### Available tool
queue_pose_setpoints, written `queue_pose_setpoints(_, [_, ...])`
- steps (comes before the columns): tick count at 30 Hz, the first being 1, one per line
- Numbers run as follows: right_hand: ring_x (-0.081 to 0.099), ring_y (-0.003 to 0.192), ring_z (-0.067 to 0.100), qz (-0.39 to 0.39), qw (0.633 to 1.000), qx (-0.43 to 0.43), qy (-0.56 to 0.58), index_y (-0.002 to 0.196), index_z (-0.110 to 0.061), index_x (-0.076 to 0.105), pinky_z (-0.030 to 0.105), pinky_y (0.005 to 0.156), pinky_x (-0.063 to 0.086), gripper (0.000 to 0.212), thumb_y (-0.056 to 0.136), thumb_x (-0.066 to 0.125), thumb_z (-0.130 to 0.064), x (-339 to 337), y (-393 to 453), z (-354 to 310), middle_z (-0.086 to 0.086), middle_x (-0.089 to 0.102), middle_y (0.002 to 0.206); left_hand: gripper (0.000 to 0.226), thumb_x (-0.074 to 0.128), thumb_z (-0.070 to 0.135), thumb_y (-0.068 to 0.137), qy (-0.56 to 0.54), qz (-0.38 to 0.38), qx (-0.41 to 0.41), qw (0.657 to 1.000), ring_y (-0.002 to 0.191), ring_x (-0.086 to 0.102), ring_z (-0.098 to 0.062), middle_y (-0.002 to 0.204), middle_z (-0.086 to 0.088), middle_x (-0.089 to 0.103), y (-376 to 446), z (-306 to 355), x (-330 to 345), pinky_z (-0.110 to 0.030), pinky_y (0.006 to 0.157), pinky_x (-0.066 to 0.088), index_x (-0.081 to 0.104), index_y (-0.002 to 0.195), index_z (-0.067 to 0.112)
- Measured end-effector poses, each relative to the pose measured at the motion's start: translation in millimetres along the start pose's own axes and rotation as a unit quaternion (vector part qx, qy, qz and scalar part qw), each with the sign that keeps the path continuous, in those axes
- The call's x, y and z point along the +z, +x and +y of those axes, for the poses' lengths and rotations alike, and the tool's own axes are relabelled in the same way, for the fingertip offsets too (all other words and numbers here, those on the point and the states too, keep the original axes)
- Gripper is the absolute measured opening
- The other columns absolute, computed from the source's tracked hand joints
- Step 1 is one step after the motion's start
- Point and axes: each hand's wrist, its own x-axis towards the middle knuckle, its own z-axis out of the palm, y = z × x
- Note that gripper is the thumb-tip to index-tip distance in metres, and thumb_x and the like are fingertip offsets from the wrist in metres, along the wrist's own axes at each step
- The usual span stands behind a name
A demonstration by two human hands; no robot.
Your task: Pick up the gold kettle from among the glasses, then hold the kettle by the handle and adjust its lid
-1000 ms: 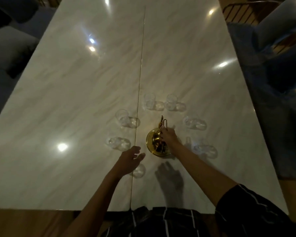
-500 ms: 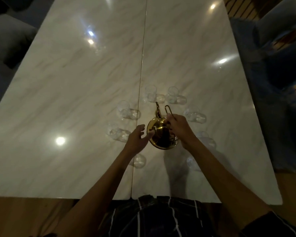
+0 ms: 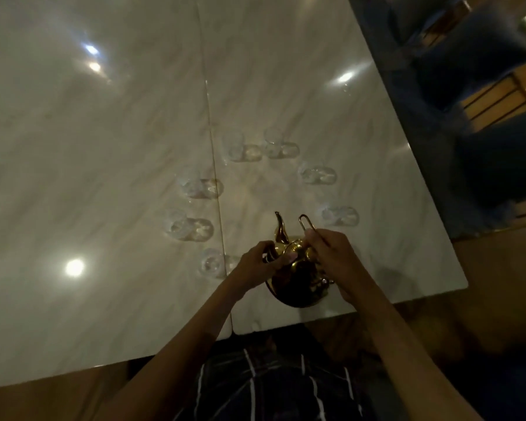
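Now we see a shiny gold teapot with a curved spout and a thin wire loop handle, held between both hands near the table's front edge. Our right hand grips the handle; our left hand curls around the body by the spout. Beyond and beside our hands, 7 clear glasses stand in an arc.
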Motion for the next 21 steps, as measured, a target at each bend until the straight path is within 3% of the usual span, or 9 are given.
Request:
queue_pose_setpoints(5, [0.055, 0.059, -0.002, 0.068, 0.997, 0.023, -0.033, 0.079, -0.025, 0.069, 0.023, 0.061, 0.041, 0.032, 0.102, 0.048, -0.033, -32, -25, 32, -0.020, 0.062, 0.060, 0.069, 0.076, 0.080, 0.063, 0.014, -0.102, -0.005, 0.995, 0.106, 0.070, -0.013, 0.116, 0.008, 0.069, 7, -2, 42, -0.041, 0.094, 0.060, 0.068, 0.114, 0.034])
queue_pose_setpoints(9, [0.054, 0.054, -0.002, 0.119, 0.992, 0.051, -0.004, 0.083, -0.023, 0.068, 0.021, 0.056, 0.036, 0.025, 0.100, 0.052, -0.033, -57, -36, 53, -0.015, 0.060, 0.062, 0.069, 0.073, 0.086, 0.060, 0.063, -0.158, -0.014, 0.985, 0.104, 0.071, -0.016, 0.112, 0.003, 0.071, 21, 7, 79, -0.041, 0.091, 0.061, 0.069, 0.099, 0.029])
queue_pose_setpoints(13, [0.052, 0.046, -0.007, 0.147, 0.988, 0.055, -0.001, 0.083, -0.020, 0.067, 0.016, 0.051, 0.033, 0.024, 0.099, 0.054, -0.031, -76, -45, 64, -0.019, 0.060, 0.055, 0.076, 0.072, 0.084, 0.063, 0.090, -0.212, -0.017, 0.973, 0.102, 0.073, -0.020, 0.111, -0.001, 0.073, 31, 21, 104, -0.044, 0.089, 0.062, 0.071, 0.106, 0.022])
queue_pose_setpoints(17, [0.057, 0.052, -0.006, 0.183, 0.981, 0.057, -0.015, 0.088, -0.018, 0.070, 0.020, 0.055, 0.039, 0.023, 0.099, 0.054, -0.031, -90, -50, 72, -0.010, 0.068, 0.069, 0.079, 0.074, 0.081, 0.064, 0.094, -0.248, -0.026, 0.964, 0.107, 0.071, -0.029, 0.115, -0.008, 0.074, 36, 31, 121, -0.051, 0.090, 0.060, 0.071, 0.111, 0.017])
queue_pose_setpoints(21, [0.063, 0.058, -0.005, 0.187, 0.979, 0.073, -0.025, 0.095, -0.016, 0.071, 0.021, 0.059, 0.045, 0.025, 0.098, 0.055, -0.035, -102, -55, 75, -0.007, 0.070, 0.075, 0.077, 0.070, 0.082, 0.066, 0.113, -0.257, -0.026, 0.959, 0.101, 0.073, -0.023, 0.111, -0.003, 0.073, 37, 36, 137, -0.046, 0.087, 0.063, 0.069, 0.110, 0.019])
